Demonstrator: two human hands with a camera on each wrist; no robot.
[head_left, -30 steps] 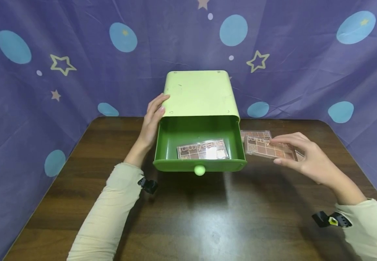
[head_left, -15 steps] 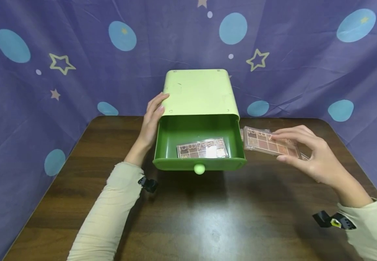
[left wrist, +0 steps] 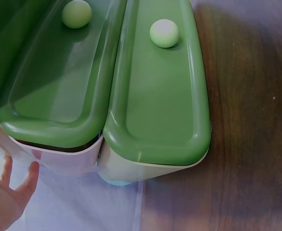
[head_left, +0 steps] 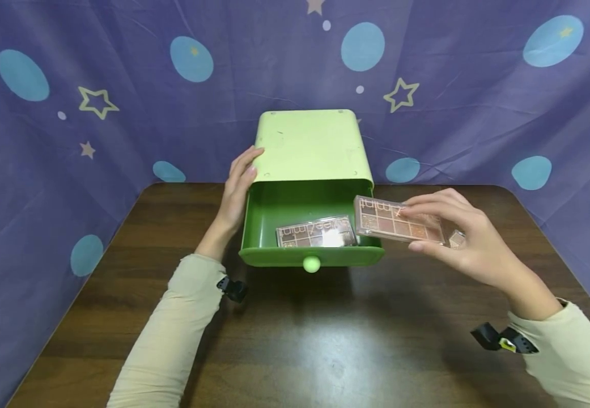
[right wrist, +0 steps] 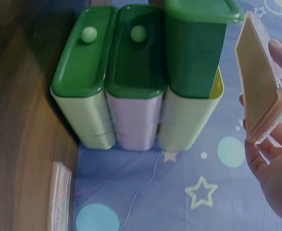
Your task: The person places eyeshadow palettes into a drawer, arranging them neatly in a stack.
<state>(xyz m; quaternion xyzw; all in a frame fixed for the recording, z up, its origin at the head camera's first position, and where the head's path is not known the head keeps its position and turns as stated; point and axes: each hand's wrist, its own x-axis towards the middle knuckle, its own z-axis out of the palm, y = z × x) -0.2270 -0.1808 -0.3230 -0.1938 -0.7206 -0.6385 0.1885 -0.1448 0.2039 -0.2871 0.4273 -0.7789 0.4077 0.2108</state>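
Observation:
An eyeshadow palette (head_left: 395, 218) with a clear lid is pinched between the thumb and fingers of my right hand (head_left: 470, 241). It is tilted, and its left end hangs over the right side of the pulled-out green drawer (head_left: 269, 258). Inside that drawer, a second eyeshadow palette (head_left: 317, 233) leans near the front panel. My left hand (head_left: 234, 190) lies against the left side of the pale green drawer unit (head_left: 310, 144), fingertips at its top edge. In the right wrist view the held palette (right wrist: 259, 79) shows its plain underside.
Below the pulled-out drawer, two closed drawers with round knobs, the middle drawer (right wrist: 136, 62) and the bottom drawer (right wrist: 85, 62), show in the right wrist view. Another palette (head_left: 456, 239) lies on the wooden table (head_left: 295, 340), partly behind my right hand. A purple curtain (head_left: 295, 56) hangs behind.
My right hand has lifted the palette off the table to the right of the unit and carried it left to the drawer's edge. My left hand has stayed in place.

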